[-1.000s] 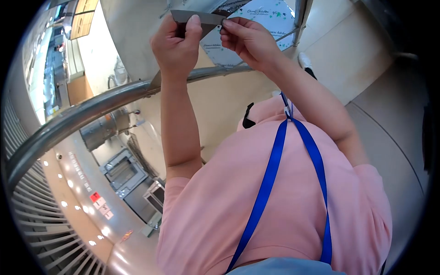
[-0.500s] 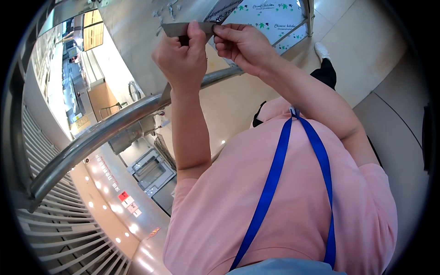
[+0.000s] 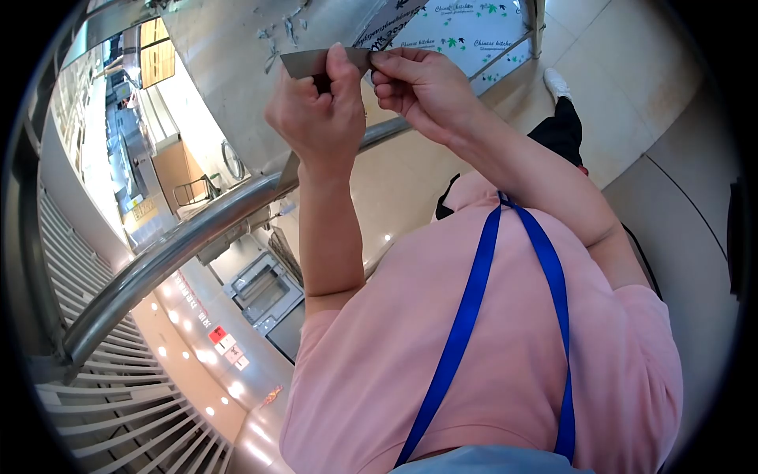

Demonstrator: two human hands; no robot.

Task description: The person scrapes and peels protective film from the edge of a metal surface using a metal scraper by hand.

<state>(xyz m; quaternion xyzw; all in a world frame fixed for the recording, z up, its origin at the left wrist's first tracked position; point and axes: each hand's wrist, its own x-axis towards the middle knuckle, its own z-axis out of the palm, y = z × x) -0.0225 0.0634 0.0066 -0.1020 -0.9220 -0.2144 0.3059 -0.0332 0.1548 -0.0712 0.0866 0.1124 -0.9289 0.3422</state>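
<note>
My left hand (image 3: 320,118) is closed round a thin, flat grey-brown strip (image 3: 304,63), its thumb pressed up against it. At the strip's right end, the fingertips of my right hand (image 3: 426,83) pinch it, close to a small dark spot. Both hands are held above a metal sheet (image 3: 229,71) with small curled scraps (image 3: 290,28) on it. A narrow grey piece (image 3: 289,172) shows beside my left wrist; whether it belongs to the strip I cannot tell. The strip's exact material is unclear.
A round steel rail (image 3: 205,217) curves below the hands. Behind them lies white film (image 3: 462,35) printed "Chinese kitchen" with green leaves. A leg in black with a white shoe (image 3: 557,83) stands on the tiled floor. A slatted white grille (image 3: 118,395) is at lower left.
Both hands and the strip sit slightly lower in view, with the same grip. The surroundings have shifted a little too, and more of the black-clad leg shows.
</note>
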